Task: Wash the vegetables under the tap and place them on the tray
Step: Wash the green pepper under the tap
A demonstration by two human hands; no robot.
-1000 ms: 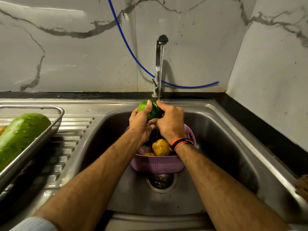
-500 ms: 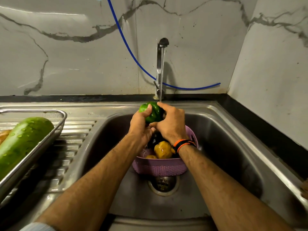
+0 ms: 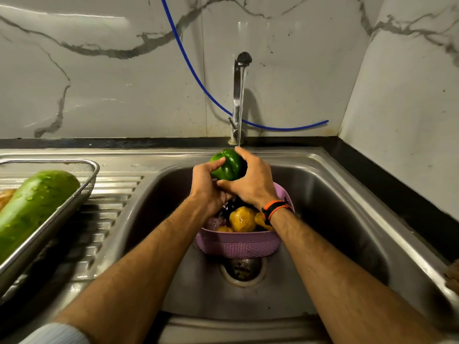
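Purple basket (image 3: 238,247) fills the sink (image 3: 335,219) middle; tray (image 3: 49,219) blocks left.

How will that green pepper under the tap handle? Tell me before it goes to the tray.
Probably slippery: the green pepper is glossy and under running water. Likely firm, since both hands' grip leaves it undented. Its rounded lobes suggest it may roll on the tray.

Both your forearms are bare up to near the elbow. On your right wrist you wear a band (image 3: 275,209) in black and orange, with thin orange cords beside a wider black strap. At your left elbow a light grey-blue ribbed sleeve (image 3: 57,333) shows, pushed up.
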